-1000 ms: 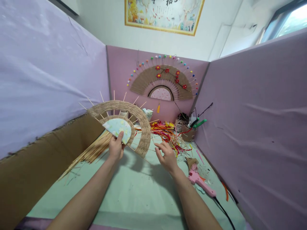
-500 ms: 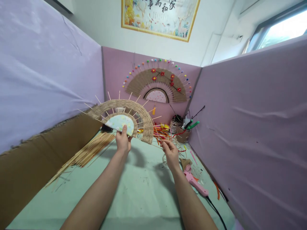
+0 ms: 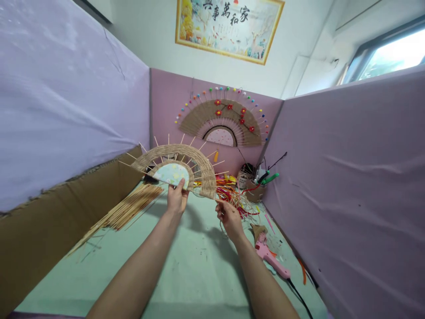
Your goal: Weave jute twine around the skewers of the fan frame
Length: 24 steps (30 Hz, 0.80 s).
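Observation:
A half-round fan [image 3: 207,177] of tan twine woven over thin wooden sticks is held up above the table, its stick ends jutting out around the arc. My left hand [image 3: 177,199] grips it at the bottom of its pale floral centre [image 3: 169,172], thumb in front. At the fan's lower right corner, my right hand [image 3: 231,220] has its fingers pinched on a thin pale strand; whether it is twine or a stick end, I cannot tell. A loose pale loop hangs just below those fingers.
A bundle of thin sticks [image 3: 131,208] lies left on the green tablecloth [image 3: 195,283]. Coloured strips [image 3: 232,195] are heaped behind my right hand. A pink glue gun [image 3: 274,261] with its cord lies right, pliers [image 3: 268,178] stand in a pot, and a finished fan [image 3: 199,116] hangs behind.
My right hand has moved in to the left, closer to the fan's lower right corner. My left hand still holds the fan, which is tilted slightly differently. The view has shifted a little.

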### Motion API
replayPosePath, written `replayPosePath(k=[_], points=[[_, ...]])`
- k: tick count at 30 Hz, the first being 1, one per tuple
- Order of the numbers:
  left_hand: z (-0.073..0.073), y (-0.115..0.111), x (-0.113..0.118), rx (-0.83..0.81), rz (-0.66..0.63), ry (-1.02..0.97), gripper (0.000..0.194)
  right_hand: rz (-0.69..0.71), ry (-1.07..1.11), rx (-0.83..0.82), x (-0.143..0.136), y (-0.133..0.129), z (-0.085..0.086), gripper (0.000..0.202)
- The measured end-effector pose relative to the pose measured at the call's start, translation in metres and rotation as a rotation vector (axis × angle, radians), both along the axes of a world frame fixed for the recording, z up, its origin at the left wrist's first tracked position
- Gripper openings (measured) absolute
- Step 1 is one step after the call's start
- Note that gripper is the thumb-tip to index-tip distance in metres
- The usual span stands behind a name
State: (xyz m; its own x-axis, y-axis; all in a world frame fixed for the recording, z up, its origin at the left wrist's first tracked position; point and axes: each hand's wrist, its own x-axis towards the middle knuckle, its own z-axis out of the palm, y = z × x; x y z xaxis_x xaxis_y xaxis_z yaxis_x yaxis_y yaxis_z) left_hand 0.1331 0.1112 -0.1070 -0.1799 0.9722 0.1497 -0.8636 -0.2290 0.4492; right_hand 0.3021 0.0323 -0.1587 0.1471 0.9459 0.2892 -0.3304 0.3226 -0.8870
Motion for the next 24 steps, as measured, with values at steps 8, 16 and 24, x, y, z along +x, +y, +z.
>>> replayPosePath(k=[8,16,24], points=[[-0.009,-0.002,-0.002,0.016,0.035,0.082,0.034,-0.071,-0.431,-0.067,-0.007,-0.003,-0.003,0.033],[-0.019,-0.003,-0.002,0.022,0.133,0.215,0.041,-0.207,-0.947,0.081,-0.006,-0.007,-0.008,0.023],[-0.026,-0.006,-0.004,0.028,-0.016,0.291,0.039,-0.414,-1.059,0.191,0.008,-0.007,0.0,0.023]])
